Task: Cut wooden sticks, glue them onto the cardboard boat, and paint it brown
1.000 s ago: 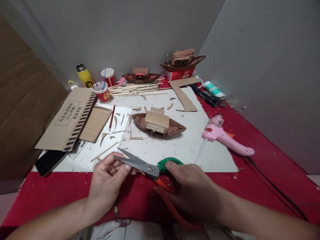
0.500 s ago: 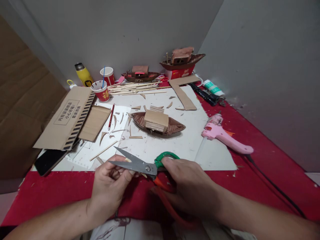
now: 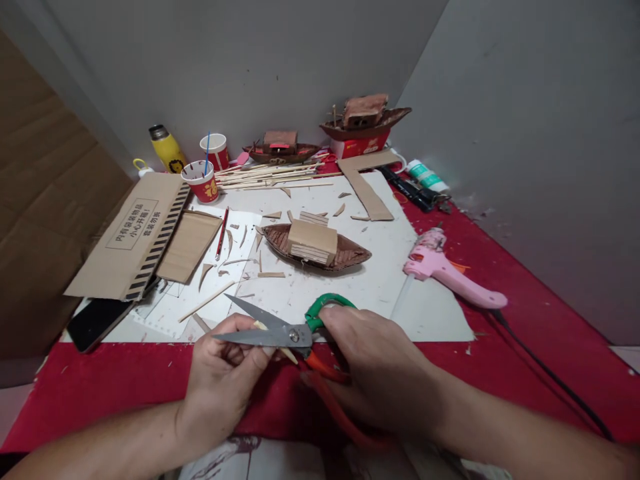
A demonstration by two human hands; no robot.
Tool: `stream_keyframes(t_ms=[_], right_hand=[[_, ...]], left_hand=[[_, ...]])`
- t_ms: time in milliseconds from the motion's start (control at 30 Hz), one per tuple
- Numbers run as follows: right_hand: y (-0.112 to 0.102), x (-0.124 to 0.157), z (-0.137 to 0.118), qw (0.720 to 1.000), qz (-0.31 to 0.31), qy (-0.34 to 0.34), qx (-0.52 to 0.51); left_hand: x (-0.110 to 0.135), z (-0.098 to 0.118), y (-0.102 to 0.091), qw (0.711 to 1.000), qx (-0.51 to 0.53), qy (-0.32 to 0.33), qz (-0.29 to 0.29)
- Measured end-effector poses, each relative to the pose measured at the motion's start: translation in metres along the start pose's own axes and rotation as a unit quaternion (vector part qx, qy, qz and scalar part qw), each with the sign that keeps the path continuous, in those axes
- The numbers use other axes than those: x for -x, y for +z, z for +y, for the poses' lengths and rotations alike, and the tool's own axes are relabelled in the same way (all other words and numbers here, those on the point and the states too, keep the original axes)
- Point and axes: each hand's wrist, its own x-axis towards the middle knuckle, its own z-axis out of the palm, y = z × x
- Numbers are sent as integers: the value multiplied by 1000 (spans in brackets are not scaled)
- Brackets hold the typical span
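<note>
My right hand [image 3: 383, 360] grips a pair of scissors [image 3: 280, 337] by its green and orange handles. The blades are parted and point left, over the fingers of my left hand [image 3: 223, 377]. Pinched in that hand is a thin pale strip of wood [image 3: 289, 355]; it crosses between the blades close to the pivot, and part of it is hidden by the lower blade. Beyond the scissors, a small brown model boat [image 3: 350, 253] with a cardboard cabin [image 3: 313, 239] rests on the white sheet.
Cardboard scraps [image 3: 205, 275] and a red pencil [image 3: 223, 233] lie left of the boat. A pink glue gun [image 3: 457, 277] with a cord is at right. Thin sticks [image 3: 270, 175], paper cups [image 3: 203, 183] and two finished-looking boats [image 3: 365, 117] stand behind. A phone [image 3: 100, 323] lies left.
The scissors have shifted slightly left and their blades have closed a little. More of the wood strip now shows below the blades.
</note>
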Motion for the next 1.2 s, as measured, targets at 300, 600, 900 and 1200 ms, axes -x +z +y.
stream_keyframes(t_ms=[300,600,900,1200], right_hand=[[4,6,-1,1000,-25,15,7],[0,1,3,992,-91,57,-65],[-12,-3,7,982,-107,78,-134],[-13,-3,5,994,-66,60,-58]], left_hand=[[0,-7,-1,999,45,-9,-13],[-8,-7,-18,997,-22,-32,-64],[-11,16,-29,998,8,63,-23],[-15,20,-29,998,11,48,36]])
